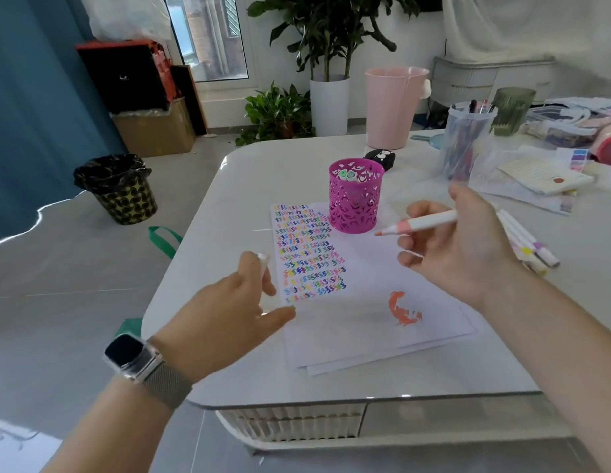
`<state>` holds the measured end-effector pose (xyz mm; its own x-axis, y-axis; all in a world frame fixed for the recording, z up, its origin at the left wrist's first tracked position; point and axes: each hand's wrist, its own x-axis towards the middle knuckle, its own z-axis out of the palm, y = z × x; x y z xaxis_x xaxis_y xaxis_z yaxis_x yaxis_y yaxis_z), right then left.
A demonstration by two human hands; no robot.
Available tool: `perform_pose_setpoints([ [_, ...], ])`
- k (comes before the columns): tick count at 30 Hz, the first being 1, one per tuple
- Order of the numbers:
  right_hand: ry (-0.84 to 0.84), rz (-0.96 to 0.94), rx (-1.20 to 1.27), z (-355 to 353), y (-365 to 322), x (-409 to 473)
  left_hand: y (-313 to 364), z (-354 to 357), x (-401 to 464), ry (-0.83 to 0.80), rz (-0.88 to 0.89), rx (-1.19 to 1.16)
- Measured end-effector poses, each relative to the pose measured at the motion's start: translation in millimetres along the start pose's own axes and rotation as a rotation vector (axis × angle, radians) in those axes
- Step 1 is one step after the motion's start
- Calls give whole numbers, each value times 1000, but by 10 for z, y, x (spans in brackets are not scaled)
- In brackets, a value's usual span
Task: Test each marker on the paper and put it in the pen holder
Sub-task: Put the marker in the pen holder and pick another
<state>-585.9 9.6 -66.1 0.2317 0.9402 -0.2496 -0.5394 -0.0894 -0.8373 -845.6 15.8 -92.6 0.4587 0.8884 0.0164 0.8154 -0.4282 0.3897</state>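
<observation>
Over the white table point(249, 172), a person's right hand point(464, 247) pinches an uncapped coral marker point(420, 224) between thumb and curled fingers, tip pointing left toward the pink pen holder point(354, 199) and raised clear of the paper point(372, 312). Across from it the left hand point(229, 302) holds what looks like the marker's white cap point(263, 258) between its fingertips, though blur hides the exact grip. A fresh orange scribble point(403, 309) sits low on the sheet, beside rows of small multicoloured test marks point(310, 254), so the test for this colour appears done. By that reading, capping comes next: bring cap and tip together squarely, press until it seats, then lower the marker upright into the holder, which already has a few capped markers standing in it at the sheet's far edge. A careless angle could smear ink on the fingers. More markers point(529, 244) lie waiting just beyond the right wrist.
</observation>
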Motion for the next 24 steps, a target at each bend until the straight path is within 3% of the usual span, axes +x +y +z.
perform_pose_setpoints([
  [3, -59, 44, -216, 65, 119, -22, -95, 19, 108, -121, 5, 12],
  [8, -101, 63, -363, 84, 286, -44, -144, 86, 139, -251, -20, 7],
  [15, -28, -282, -555, 195, 642, -35, -12, 147, 111, -243, 13, 147],
  [19, -16, -363, -834, 278, 893, -38, 34, 202, 99, -223, 62, 223],
  [24, -8, -445, -885, 315, 1025, 0, 40, 176, 88, -247, 57, 214],
])
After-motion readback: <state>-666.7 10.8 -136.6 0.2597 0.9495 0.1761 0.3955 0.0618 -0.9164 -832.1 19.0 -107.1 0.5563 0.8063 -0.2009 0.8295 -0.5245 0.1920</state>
